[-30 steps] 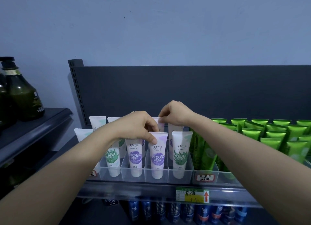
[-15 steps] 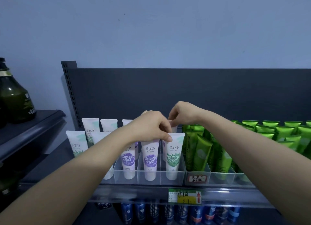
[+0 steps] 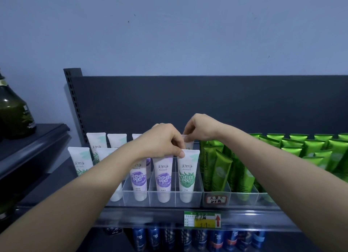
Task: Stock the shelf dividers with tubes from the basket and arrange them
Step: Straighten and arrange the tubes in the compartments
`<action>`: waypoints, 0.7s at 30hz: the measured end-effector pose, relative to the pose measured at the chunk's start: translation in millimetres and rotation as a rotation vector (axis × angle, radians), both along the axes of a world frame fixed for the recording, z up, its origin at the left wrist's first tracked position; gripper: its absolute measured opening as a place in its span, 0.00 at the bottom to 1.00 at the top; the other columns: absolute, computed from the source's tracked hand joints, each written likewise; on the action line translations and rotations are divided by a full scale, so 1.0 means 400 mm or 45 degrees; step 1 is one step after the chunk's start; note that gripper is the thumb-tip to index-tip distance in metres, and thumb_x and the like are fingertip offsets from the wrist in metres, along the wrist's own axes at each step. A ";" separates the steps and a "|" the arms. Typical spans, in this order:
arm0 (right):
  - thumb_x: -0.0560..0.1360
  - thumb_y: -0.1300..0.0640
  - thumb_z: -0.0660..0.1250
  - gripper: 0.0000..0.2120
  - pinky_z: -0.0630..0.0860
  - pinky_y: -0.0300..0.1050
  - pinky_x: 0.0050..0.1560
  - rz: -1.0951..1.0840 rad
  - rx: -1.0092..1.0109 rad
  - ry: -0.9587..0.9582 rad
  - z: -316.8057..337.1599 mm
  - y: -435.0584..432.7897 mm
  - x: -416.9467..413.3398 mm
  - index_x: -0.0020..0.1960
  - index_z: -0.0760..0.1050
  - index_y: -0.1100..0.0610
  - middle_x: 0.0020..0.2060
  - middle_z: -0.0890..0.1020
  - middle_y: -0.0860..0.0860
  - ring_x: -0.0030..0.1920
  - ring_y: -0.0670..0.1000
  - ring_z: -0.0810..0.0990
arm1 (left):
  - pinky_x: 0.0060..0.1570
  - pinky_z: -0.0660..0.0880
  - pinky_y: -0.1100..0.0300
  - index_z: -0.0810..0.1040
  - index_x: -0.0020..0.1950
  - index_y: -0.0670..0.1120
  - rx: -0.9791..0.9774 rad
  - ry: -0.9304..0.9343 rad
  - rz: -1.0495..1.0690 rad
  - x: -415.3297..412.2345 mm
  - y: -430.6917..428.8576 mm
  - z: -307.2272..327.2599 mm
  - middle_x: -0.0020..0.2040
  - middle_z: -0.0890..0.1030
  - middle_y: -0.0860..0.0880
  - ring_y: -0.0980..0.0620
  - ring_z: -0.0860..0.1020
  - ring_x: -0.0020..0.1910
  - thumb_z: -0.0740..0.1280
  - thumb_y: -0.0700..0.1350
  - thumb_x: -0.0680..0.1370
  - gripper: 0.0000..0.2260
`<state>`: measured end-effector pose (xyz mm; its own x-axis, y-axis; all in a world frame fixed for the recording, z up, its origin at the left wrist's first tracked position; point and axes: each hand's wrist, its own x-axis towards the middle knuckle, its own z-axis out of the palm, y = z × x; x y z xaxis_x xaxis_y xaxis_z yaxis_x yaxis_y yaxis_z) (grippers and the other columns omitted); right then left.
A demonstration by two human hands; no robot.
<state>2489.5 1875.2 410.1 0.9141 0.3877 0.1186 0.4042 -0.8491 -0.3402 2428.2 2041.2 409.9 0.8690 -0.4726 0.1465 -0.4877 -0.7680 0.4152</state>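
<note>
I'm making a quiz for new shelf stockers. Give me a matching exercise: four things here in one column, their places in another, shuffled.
1 dark bottle
2 green tubes
3 price label
4 right hand

a on the front rail
b on the far-left shelf
c pinching the rear white tube
d right of the white tubes

Pairs: 1-b, 2-d, 3-a, 4-c
</note>
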 end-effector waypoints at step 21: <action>0.71 0.41 0.69 0.16 0.74 0.43 0.37 -0.121 0.067 -0.381 0.051 -0.172 -0.205 0.36 0.82 0.53 0.31 0.82 0.48 0.36 0.48 0.78 | 0.38 0.69 0.67 0.85 0.47 0.52 0.054 -0.173 -0.017 0.013 -0.139 0.025 0.39 0.82 0.55 0.60 0.76 0.37 0.73 0.49 0.73 0.05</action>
<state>2407.6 1806.6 430.4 0.8675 0.2888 0.4051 0.4129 -0.8722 -0.2624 2433.6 1985.4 419.7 0.8360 -0.4923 0.2422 -0.5476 -0.7763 0.3122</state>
